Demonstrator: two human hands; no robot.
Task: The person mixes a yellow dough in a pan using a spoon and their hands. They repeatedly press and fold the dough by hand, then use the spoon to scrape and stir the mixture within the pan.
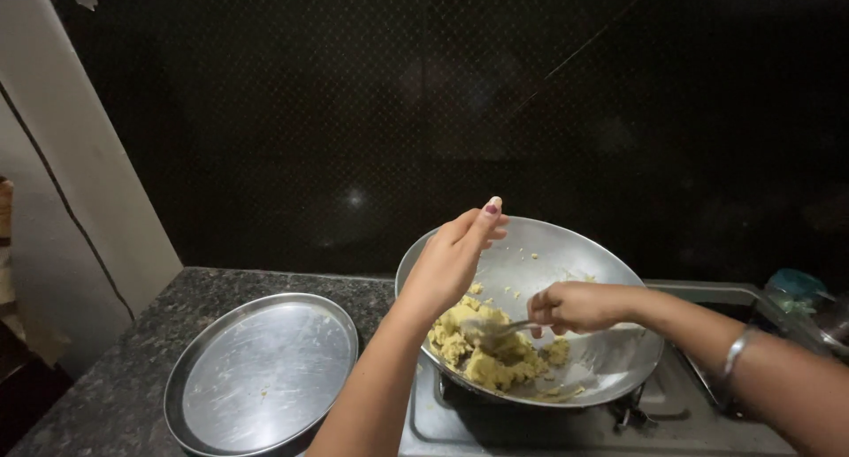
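Note:
A wide steel wok (579, 271) sits tilted on a gas stove (539, 426), with a yellow crumbly dough mass (491, 351) in its near-left part. My left hand (451, 258) hovers over the wok's left rim, fingers loosely curled, thumb up, and I cannot tell whether it grips the rim. My right hand (575, 307) is inside the wok, closed on the handle of a metal spoon (495, 329) whose bowl rests on the dough. A metal bangle (736, 355) circles my right wrist.
An empty round steel plate (261, 373) lies on the dark speckled granite counter (212, 285) left of the stove. A pale wall (80, 183) rises at the left, a dark mesh screen behind. A teal-lidded container (796, 289) stands at the far right.

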